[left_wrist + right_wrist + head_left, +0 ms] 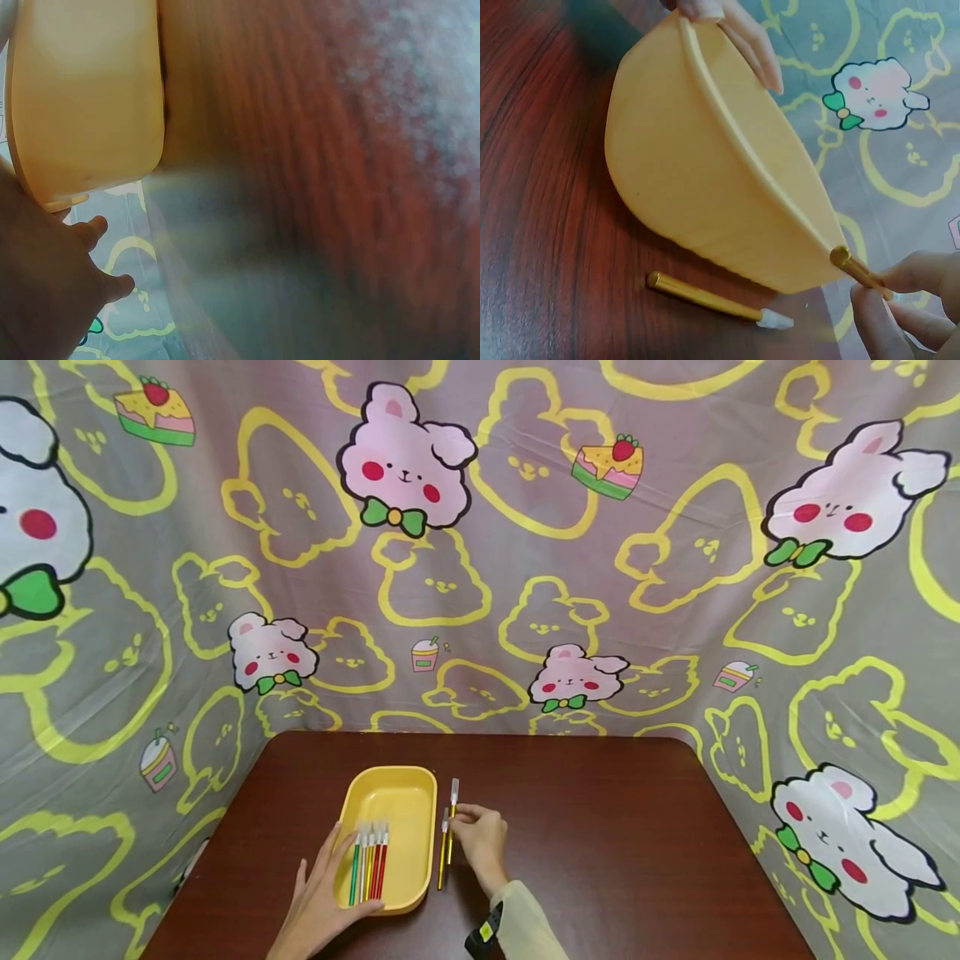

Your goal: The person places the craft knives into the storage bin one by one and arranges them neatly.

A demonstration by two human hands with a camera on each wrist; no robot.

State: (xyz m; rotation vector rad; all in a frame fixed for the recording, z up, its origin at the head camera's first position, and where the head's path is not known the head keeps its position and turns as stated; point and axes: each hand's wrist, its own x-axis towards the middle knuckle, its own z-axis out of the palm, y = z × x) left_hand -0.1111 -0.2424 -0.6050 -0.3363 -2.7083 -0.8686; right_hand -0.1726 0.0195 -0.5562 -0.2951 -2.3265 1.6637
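A yellow plastic tray (408, 802) stands on the table, and my left hand (322, 885) grips it at the near left corner. Inside lie several capped craft knives (369, 868) side by side, with green, silver, gold and red handles. My right hand (482, 843) pinches a gold craft knife (862, 274) between thumb and fingers, just right of the tray. Its clear cap (454, 790) points away from me. Another gold craft knife (705, 296) lies on the table between the tray and the right hand. In the left wrist view the tray (90, 90) hides its contents.
The brown wooden table (600, 835) extends to the right of the tray and behind it. A patterned curtain (480, 560) with rabbits hangs around the back and sides. A black band with a small device (483, 935) is on the right wrist.
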